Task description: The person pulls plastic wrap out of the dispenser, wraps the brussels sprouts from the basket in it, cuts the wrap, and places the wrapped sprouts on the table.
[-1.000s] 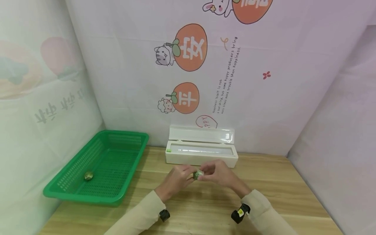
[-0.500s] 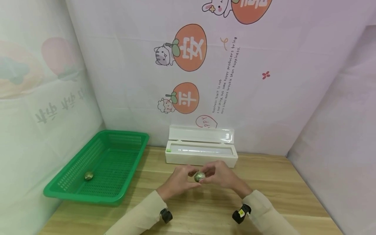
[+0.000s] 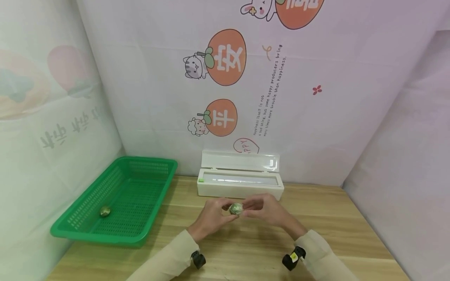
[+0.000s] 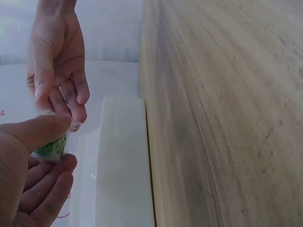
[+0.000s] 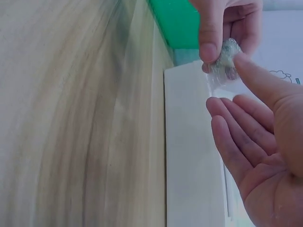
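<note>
A small round green item point(image 3: 236, 208), wrapped in clear plastic film, is held between my hands above the table; its kind cannot be told. My left hand point(image 3: 210, 218) pinches it between thumb and fingers. My right hand point(image 3: 268, 210) is close on its right side. In the right wrist view, the right thumb point(image 5: 258, 78) reaches the wrapped item point(image 5: 226, 56), while the other right fingers are loosely bent and apart from it. The left wrist view shows the left thumb point(image 4: 40, 130) across the film and some green beneath.
A white cling film dispenser point(image 3: 240, 190) with its clear lid raised stands behind my hands, against the patterned cloth wall point(image 3: 299, 117). To the left, a green plastic basket point(image 3: 161, 187) contains one small shiny round item point(image 3: 105, 211). The wooden table point(image 3: 330, 218) extends right.
The wrapped item has turned and shifted slightly left. My left fingers, parted around it half a second ago, now pinch it. The right hand's fingers have moved off a little to the right.
</note>
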The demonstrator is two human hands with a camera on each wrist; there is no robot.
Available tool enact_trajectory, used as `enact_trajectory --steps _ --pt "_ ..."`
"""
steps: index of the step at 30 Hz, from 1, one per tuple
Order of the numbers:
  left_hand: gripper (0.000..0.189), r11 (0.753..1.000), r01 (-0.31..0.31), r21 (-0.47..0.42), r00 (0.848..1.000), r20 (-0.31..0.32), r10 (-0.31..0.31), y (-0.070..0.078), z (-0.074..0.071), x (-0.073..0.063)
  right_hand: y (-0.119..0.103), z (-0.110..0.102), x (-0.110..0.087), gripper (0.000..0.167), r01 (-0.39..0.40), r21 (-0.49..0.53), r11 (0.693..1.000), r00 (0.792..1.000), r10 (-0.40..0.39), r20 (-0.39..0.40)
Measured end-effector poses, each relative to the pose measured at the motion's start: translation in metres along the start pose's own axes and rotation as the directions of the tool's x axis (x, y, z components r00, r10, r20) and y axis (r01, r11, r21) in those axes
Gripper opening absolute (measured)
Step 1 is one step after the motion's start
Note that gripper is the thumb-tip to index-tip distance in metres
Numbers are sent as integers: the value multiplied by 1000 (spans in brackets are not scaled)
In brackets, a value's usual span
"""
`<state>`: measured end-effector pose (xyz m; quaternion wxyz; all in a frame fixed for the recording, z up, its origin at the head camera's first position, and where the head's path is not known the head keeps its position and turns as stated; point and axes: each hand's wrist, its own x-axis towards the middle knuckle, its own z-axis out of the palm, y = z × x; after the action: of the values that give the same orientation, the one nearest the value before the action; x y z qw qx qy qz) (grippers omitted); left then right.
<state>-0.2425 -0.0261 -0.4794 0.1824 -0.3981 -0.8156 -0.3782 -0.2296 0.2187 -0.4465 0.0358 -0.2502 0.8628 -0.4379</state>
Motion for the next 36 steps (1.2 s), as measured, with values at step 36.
enact_trajectory --steps 36 --pt "30 1000 -21 14 999 43 21 10 23 5 9 0 -11 30 -90 131 987 996 91 1"
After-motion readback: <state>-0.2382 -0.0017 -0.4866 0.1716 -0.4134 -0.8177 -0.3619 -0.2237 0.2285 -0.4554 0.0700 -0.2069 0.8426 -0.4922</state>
